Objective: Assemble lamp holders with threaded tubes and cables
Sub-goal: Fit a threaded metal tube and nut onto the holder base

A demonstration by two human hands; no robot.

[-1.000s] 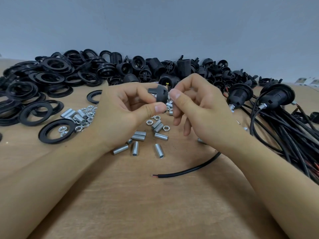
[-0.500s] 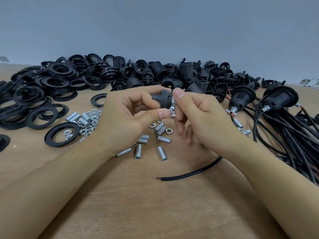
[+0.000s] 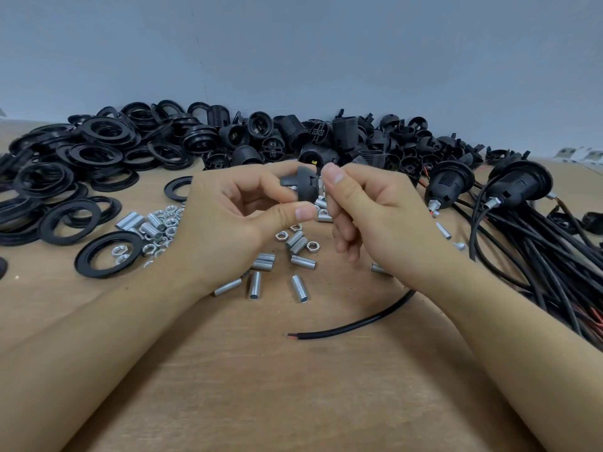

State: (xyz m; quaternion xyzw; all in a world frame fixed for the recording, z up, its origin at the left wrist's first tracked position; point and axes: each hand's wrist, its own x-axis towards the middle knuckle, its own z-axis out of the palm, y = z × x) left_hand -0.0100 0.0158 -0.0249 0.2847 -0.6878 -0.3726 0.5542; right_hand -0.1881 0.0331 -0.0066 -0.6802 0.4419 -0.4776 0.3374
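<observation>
My left hand [image 3: 228, 220] pinches a black lamp holder cap [image 3: 301, 185] between thumb and fingers, held above the table. My right hand [image 3: 368, 210] pinches a short silver threaded tube [image 3: 321, 187] against the cap's right side; only a sliver of the tube shows behind the thumb. Loose threaded tubes [image 3: 298, 261] and nuts [image 3: 313, 246] lie on the wood below my hands. A black cable [image 3: 352, 324] with bare red ends lies in front of my right wrist.
Black rings [image 3: 88, 154] are piled at the left, lamp holder bodies [image 3: 293, 135] along the back wall. Assembled holders with cables [image 3: 518, 187] lie at the right. More tubes and nuts [image 3: 153, 223] sit left of my left hand on the wooden table [image 3: 261, 386].
Both hands stay together on the cap and tube, with small finger shifts as the cap turns. The camera tilted slightly, so the scene sits lower in view.
</observation>
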